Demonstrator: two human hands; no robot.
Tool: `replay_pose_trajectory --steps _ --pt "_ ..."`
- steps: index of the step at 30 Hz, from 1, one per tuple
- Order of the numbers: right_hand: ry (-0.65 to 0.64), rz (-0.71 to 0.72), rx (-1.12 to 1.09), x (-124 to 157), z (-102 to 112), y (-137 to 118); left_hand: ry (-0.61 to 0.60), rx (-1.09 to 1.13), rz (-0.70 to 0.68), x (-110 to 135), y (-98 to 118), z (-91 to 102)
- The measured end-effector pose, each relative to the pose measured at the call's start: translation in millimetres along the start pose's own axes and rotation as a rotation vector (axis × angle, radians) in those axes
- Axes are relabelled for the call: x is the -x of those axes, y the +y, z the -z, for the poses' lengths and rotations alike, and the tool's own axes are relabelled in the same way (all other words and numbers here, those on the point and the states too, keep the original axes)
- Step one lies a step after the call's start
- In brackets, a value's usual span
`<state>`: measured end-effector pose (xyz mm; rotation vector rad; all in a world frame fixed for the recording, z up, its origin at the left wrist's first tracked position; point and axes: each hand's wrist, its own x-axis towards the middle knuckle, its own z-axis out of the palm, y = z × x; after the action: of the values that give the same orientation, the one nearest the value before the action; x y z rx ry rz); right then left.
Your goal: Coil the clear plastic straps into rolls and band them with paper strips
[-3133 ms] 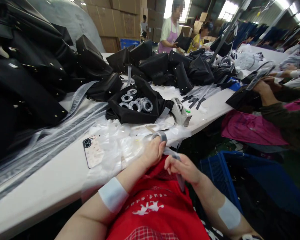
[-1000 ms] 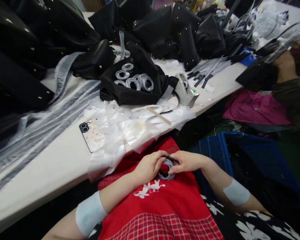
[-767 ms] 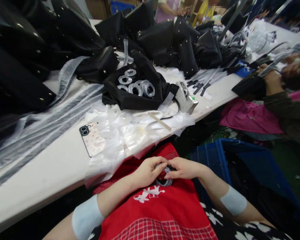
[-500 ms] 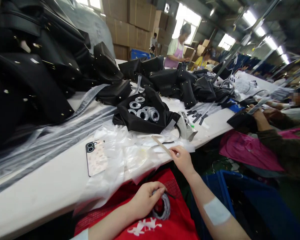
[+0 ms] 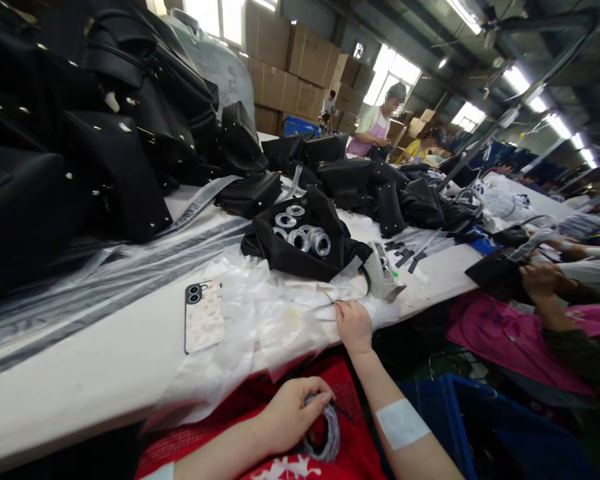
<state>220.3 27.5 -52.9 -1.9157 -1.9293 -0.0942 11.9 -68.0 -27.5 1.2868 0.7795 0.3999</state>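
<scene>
We lose part of the coil [image 5: 333, 433] behind the left hand [image 5: 293, 409], and cannot tell what, if anything, the right hand [image 5: 354, 325] grips. The bottom edge cuts off the white print [image 5: 285, 470] and the blue crate [image 5: 437, 407]; the left edge crops the black bags [image 5: 23, 207]. Clear plastic [image 5: 245, 313] hides the right edge of the phone [image 5: 199, 327] from us.

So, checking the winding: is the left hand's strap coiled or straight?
Coiled: the strap forms a ring, gripped by the left hand.
</scene>
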Motion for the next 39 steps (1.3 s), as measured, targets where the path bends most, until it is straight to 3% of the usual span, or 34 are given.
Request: replay_pose_trajectory --steps 13,22,30,39 --pt "-0.007 -0.111 -0.377 -6.4 -14.8 14.7 0.018 -0.004 -0.006 -2.5 -2.8 0.8" --pt "-0.064 -0.162 -0.469 -8.5 -17.9 24.9 0.042 -0.087 -0.035 -6.6 0.7 -0.8" --pt "-0.149 -0.171 -0.377 -10.8 -19.3 31.7 0.02 -0.136 -0.038 -8.2 0.2 3.0" --pt "-0.173 -0.046 -0.02 -21.9 -15.9 23.0 0.048 -0.177 -0.094 -10.4 0.2 8.0"
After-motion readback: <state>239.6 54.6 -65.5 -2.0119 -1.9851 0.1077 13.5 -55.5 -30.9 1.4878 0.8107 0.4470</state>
